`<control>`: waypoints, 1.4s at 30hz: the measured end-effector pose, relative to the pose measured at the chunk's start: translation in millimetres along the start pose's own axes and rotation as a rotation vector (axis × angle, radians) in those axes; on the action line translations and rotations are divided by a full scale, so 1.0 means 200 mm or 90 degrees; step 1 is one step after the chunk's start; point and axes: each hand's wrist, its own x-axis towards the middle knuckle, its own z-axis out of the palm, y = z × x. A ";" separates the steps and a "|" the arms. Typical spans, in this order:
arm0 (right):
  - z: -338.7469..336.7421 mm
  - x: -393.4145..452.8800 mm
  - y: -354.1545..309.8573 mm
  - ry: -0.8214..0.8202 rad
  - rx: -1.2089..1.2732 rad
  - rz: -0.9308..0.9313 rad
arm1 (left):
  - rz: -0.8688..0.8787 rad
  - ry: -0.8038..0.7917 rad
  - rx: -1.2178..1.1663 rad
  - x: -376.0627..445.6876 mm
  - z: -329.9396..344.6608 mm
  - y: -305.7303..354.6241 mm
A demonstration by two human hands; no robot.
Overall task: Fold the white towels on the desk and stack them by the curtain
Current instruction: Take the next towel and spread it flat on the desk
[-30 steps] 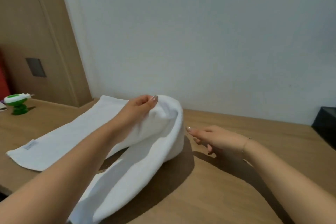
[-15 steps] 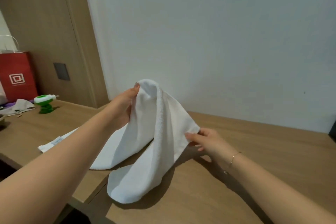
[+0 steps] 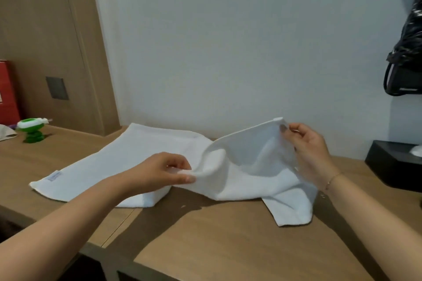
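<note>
Towel spread-out, first fold pending.
Left hand (image 3: pixel 164 172) and right hand (image 3: pixel 306 146) pinch small towel (image 3: pixel 249 166) at nine and two o'clock; next, probably match corners.

I see a wooden surface (image 3: pixel 228 246) running along the wall. A white towel (image 3: pixel 127 159) lies flat on its left part, a second towel (image 3: pixel 258 180) partly rests on it to the right, a green-and-white gadget (image 3: pixel 32 129) stands far left, and a black box (image 3: pixel 392 162) sits at the right edge.
</note>
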 end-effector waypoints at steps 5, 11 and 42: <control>-0.11 -0.26 -0.05 -0.273 -0.224 0.010 | -0.052 -0.061 0.025 -0.03 0.08 0.02; -0.16 -0.48 -0.11 -0.520 -0.517 0.036 | -0.078 -0.046 0.041 0.02 0.09 0.12; 0.23 -0.12 0.20 -0.466 -0.450 0.139 | -0.209 -0.133 -0.001 0.03 0.08 -0.15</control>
